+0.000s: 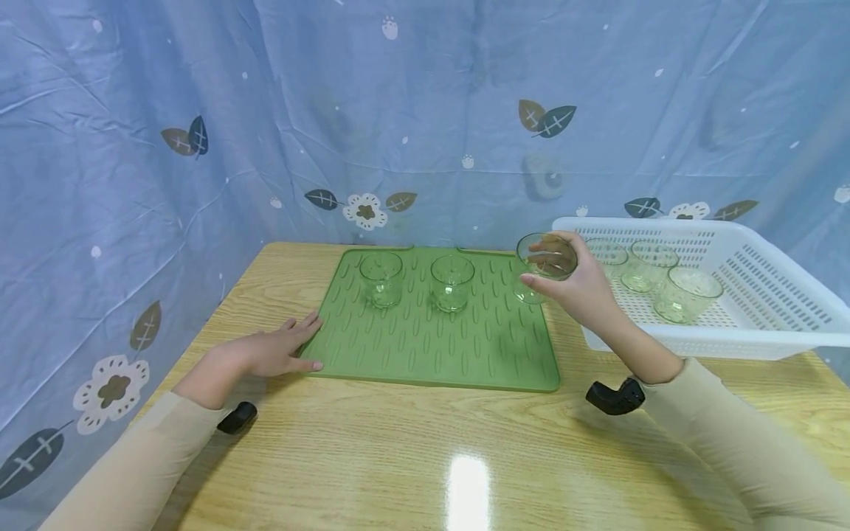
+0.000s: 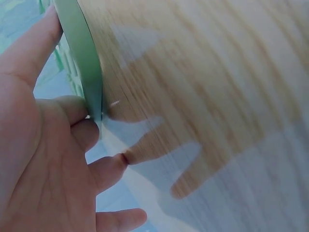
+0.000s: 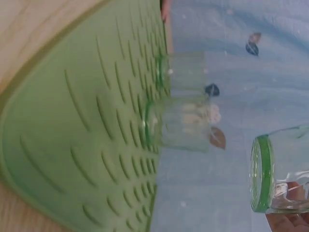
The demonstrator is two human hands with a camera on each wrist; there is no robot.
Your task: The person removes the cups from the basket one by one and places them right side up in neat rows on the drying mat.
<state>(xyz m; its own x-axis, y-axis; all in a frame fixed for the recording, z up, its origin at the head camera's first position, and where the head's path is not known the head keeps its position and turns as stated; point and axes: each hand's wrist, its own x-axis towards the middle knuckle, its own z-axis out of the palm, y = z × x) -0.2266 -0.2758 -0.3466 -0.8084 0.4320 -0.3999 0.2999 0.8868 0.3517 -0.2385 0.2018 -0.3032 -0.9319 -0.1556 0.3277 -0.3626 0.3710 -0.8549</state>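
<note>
One curtain (image 1: 425, 96) backs the wooden table (image 1: 372, 450); left hand (image 1: 272, 350) spread, right hand (image 1: 584, 284) gripping a glass (image 3: 284, 166).

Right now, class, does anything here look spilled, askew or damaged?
Nothing stands out: two glasses stand upright on the green mat, the right hand holds another glass, and three more glasses sit in the white basket. No spill or breakage shows.

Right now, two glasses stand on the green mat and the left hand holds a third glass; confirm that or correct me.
The hand is wrong: the head view shows the right hand holding the third glass. The rest is right: two glasses stand on the green mat.
</note>
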